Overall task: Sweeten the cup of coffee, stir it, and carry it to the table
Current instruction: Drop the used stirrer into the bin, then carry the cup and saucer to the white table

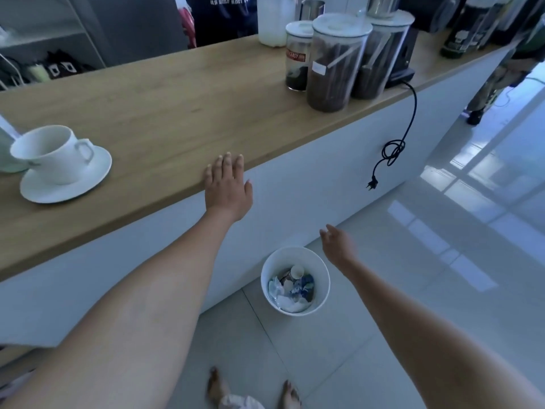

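Observation:
A white coffee cup (pixel 51 153) stands on a white saucer (pixel 88 178) at the left of the wooden counter (pixel 177 113); its contents are hidden from this angle. My left hand (pixel 228 187) rests flat on the counter's front edge, fingers apart, holding nothing, well to the right of the cup. My right hand (pixel 337 243) hangs lower, above a white waste bin (pixel 295 280) on the floor, fingers loosely spread and empty.
Three lidded jars of coffee (pixel 333 66) stand at the counter's right, with a milk bottle (pixel 272 19) behind. A black power cord (pixel 395 143) dangles down the white counter front. The bin holds crumpled wrappers. Another person stands behind the counter. Glossy tile floor lies to the right.

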### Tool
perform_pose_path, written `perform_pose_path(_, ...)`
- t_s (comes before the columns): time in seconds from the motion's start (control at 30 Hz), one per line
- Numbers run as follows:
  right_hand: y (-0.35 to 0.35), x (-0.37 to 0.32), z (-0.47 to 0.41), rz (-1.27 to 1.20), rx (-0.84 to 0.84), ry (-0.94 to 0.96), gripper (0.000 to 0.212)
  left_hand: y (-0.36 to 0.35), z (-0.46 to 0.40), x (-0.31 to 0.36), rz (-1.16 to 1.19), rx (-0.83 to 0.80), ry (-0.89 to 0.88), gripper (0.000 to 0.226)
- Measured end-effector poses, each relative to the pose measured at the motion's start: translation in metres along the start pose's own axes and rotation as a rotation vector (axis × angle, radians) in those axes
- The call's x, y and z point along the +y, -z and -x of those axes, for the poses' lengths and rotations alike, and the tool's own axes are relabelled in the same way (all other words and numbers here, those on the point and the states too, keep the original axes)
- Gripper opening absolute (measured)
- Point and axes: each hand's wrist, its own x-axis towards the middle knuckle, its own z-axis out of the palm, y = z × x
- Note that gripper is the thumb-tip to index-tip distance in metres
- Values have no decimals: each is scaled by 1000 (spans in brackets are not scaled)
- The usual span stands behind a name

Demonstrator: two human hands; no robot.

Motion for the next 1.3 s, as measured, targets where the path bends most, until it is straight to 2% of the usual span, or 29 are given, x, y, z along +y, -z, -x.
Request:
perform_pose_path(0.2, 2, -1, 1, 25, 58, 16, 46, -3, 0, 0, -2, -20, 3, 62)
perform_pose_path(0.43, 16, -70, 3, 343, 163, 373, 62, 13, -1, -14, 54, -36, -34, 61)
perform_pose_path(0.67, 9, -171, 4, 365, 206, 598, 58, 44, 2, -64, 82, 27, 80, 60)
perform_pose_path(1.07, -57, -298, 27, 323, 31, 821, 59, 92, 50, -191, 18, 135, 358, 59)
perform_pose_path(1.3, -96, -351, 41, 140, -221, 805, 63, 100, 78, -249, 113, 141, 567, 59)
